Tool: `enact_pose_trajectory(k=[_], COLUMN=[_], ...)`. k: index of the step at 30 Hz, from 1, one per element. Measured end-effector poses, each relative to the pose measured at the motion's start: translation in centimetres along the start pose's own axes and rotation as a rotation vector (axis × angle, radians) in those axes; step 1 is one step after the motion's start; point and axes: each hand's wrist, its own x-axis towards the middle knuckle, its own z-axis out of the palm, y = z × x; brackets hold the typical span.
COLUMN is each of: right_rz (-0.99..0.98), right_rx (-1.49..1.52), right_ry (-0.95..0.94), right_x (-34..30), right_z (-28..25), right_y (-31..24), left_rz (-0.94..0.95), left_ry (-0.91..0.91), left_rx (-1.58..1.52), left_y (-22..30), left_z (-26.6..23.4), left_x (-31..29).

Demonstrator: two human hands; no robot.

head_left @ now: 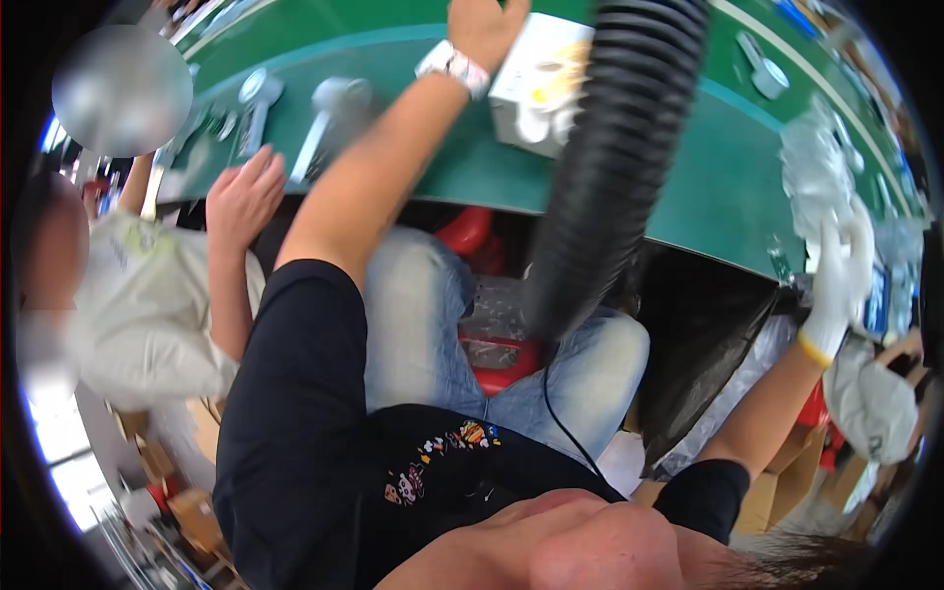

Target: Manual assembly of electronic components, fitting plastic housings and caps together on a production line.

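My left hand is bare, with a white watch on its wrist, and reaches to the far edge of the view beside a white box. Its fingertips are cut off by the frame, so I cannot tell what they do. White and yellow pieces, perhaps gloves, lie in the box. My right hand, in a white glove with a yellow cuff, is at the right part of the green table. Its fingers are closed on a crumpled clear plastic bag.
A black ribbed hose hangs across the middle, hiding part of the table. A white scoop-shaped part lies far right; similar parts lie left. A co-worker's hand is at the left table edge. Cardboard boxes stand below right.
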Motion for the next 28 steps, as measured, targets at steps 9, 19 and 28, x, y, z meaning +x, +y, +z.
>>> enact_pose_trajectory(k=[9, 19, 28], right_rz=[0.268, 0.337, 0.363], right_rx=[0.950, 0.799, 0.806], right_ry=[-0.279, -0.494, -0.590], right_x=[-21.1, -26.8, -28.7], right_z=[9.8, 19.9, 16.0], right_y=[-16.7, -19.1, -18.2], left_rz=[-0.597, -0.650, -0.501], left_ry=[-0.201, -0.582, -1.141], left_rx=[-1.159, -1.326, -0.701], left_y=[7.2, 9.2, 9.5], left_z=[-10.1, -7.3, -7.9], left_x=[-28.9, -31.8, -29.6])
